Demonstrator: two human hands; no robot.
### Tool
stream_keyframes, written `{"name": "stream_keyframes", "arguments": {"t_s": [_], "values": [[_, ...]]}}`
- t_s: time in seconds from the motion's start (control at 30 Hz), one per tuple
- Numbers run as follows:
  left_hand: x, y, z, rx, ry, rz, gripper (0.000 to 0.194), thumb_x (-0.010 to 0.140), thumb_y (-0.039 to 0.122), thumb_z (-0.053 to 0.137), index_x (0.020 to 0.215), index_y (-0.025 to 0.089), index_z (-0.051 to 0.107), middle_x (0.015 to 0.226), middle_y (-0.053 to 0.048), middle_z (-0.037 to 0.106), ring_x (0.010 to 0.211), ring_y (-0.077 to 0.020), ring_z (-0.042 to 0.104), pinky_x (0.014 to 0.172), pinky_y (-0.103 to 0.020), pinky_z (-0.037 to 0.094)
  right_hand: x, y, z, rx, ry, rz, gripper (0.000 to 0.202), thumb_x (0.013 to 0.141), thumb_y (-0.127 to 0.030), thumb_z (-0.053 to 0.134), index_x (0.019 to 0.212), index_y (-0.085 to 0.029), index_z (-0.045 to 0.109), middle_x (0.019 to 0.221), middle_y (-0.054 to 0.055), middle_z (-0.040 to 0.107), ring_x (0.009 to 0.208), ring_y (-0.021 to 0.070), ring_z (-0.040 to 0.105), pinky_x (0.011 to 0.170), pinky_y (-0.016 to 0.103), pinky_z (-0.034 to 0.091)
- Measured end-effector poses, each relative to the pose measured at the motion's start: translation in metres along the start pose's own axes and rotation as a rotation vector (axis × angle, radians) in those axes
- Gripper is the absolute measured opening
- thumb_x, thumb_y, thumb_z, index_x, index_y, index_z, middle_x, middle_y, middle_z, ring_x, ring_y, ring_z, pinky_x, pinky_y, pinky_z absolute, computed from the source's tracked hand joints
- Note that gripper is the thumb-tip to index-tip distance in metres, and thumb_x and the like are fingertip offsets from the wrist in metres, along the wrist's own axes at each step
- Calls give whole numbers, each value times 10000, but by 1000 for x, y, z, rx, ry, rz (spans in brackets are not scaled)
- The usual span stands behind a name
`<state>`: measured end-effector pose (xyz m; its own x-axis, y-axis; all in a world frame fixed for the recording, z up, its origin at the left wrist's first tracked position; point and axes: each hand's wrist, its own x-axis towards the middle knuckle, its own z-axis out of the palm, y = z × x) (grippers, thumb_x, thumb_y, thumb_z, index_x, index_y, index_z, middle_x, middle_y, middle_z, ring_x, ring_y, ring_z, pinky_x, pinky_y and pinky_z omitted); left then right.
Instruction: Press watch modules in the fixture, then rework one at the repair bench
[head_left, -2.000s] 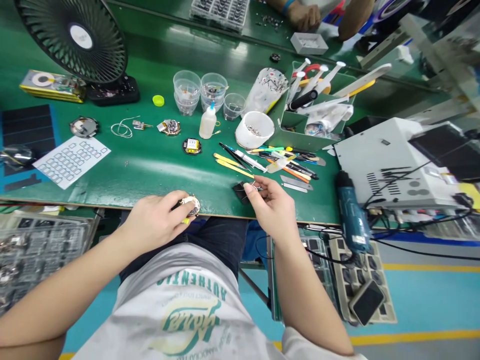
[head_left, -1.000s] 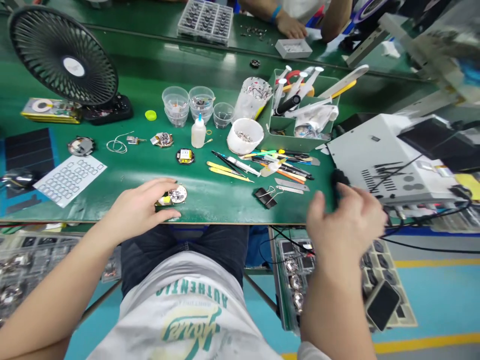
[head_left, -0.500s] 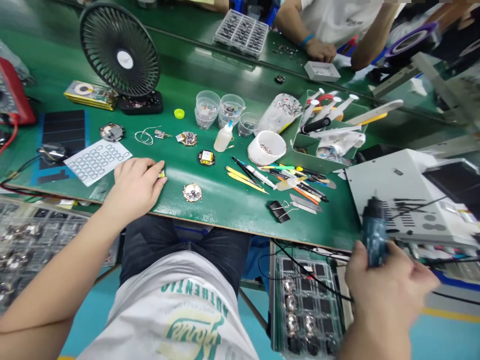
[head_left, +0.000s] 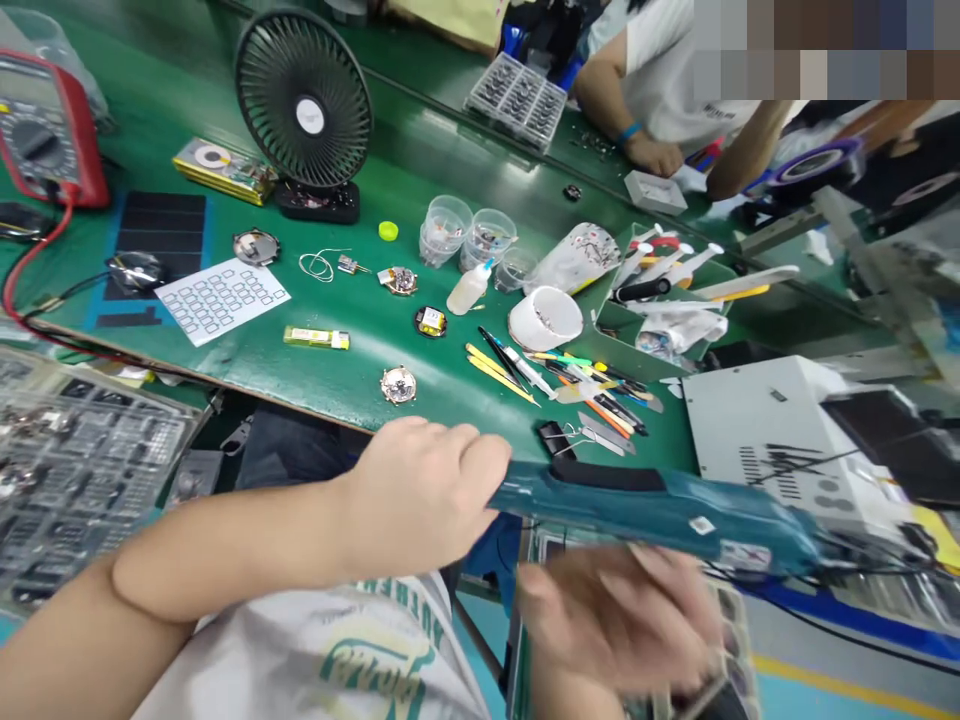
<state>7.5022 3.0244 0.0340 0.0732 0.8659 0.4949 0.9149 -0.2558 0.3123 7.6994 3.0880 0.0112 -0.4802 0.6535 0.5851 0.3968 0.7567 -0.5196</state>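
My left hand [head_left: 431,490] is closed round one end of a teal electric screwdriver [head_left: 645,505], which lies level above the table's front edge. Just below the tool, my right hand [head_left: 626,615] is smeared by motion; its fingers look curled, and whether it touches anything is unclear. A yellow-green lighter-like piece [head_left: 316,338] lies on the green table. Near the edge sits a round watch-like part [head_left: 398,384], with a dark round part with a yellow battery [head_left: 431,321] beyond it.
A black fan [head_left: 304,100] and a red multimeter [head_left: 45,130] stand at the left. Cups, a white bowl [head_left: 545,320] and scattered tools lie mid-table. A grey box [head_left: 772,410] is at the right. Across the table is another person's hand [head_left: 654,156].
My left hand has left the yellow-green piece and moved right onto the screwdriver. The screwdriver has swung from upright to level, and my right hand has shifted left beneath it.
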Motion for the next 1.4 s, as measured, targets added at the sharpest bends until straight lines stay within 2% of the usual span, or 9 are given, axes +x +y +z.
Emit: {"name": "stream_keyframes", "arguments": {"t_s": [0.07, 0.2, 0.3, 0.47, 0.6, 0.77, 0.97, 1.17, 1.4], "values": [[-5, -10, 7, -107, -15, 31, 190, 983, 314, 576, 1065, 156, 643, 832, -38, 742, 681, -220, 700, 598, -373, 504, 10, 2, 40, 252, 31, 8, 550, 998, -755, 423, 1358, -381, 602, 1244, 75, 751, 1209, 350, 748, 933, 608, 660], [-23, -42, 12, -63, 47, -67, 371, 1018, 404, 585, 1267, 135, 641, 1215, -146, 779, 1064, -302, 735, 847, -444, 549, 62, 1, 75, 876, 146, -118, 378, 966, -483, 687, 1322, -357, 677, 919, -5, 786, 805, 256, 804, 793, 501, 706], [-35, -77, 11, 135, 56, -277, 474, 1023, 531, 613, 1261, 129, 690, 1283, -183, 763, 1080, -345, 712, 854, -487, 521, 121, -2, 76, 941, 260, -150, 364, 933, -405, 792, 1287, -386, 711, 658, -88, 655, 454, 167, 620, 537, 349, 613], [-45, -114, 16, 35, -1, -179, 337, 1022, 484, 672, 1150, 192, 781, 1172, -98, 824, 1017, -263, 727, 889, -423, 527, 181, -3, 95, 918, 341, 14, 416, 819, -620, 870, 1086, -375, 664, 682, -90, 557, 543, 171, 609, 603, 338, 566], [-48, -113, 17, 27, -48, -124, 308, 1020, 469, 687, 1203, 240, 782, 1236, -71, 815, 1018, -248, 708, 879, -417, 503, 170, -3, 101, 1154, 46, 222, 610, 799, -854, 678, 1128, -340, 661, 667, -56, 580, 490, 193, 556, 546, 367, 531], [-45, -110, 15, 108, -75, -114, 293, 1036, 461, 659, 1201, 249, 778, 1209, -61, 810, 976, -252, 682, 806, -415, 457, 146, -11, 97, 1268, -211, 404, 803, 637, -953, 747, 1127, -328, 634, 617, -57, 643, 449, 202, 566, 499, 365, 505], [-45, -110, 15, 129, -85, -123, 283, 1040, 472, 650, 1203, 275, 771, 1216, -46, 805, 979, -252, 680, 788, -414, 434, 132, -14, 116, 1088, -95, 366, 492, 737, -546, 954, 874, -315, 542, 535, -131, 534, 380, 144, 489, 463, 332, 499], [-46, -110, 16, 135, -107, -127, 285, 1040, 478, 646, 1210, 283, 764, 1219, -38, 799, 990, -259, 674, 780, -424, 419, 127, -11, 120, 1160, -147, 259, 383, 848, -519, 880, 947, -309, 575, 576, -127, 561, 364, 132, 502, 453, 323, 487], [-45, -110, 15, 133, -102, -125, 274, 1038, 471, 647, 1205, 288, 764, 1207, -33, 801, 981, -256, 669, 769, -423, 408, 126, -12, 121, 1134, -171, 296, 406, 833, -551, 871, 946, -307, 567, 560, -128, 552, 371, 141, 510, 450, 326, 484]]}}
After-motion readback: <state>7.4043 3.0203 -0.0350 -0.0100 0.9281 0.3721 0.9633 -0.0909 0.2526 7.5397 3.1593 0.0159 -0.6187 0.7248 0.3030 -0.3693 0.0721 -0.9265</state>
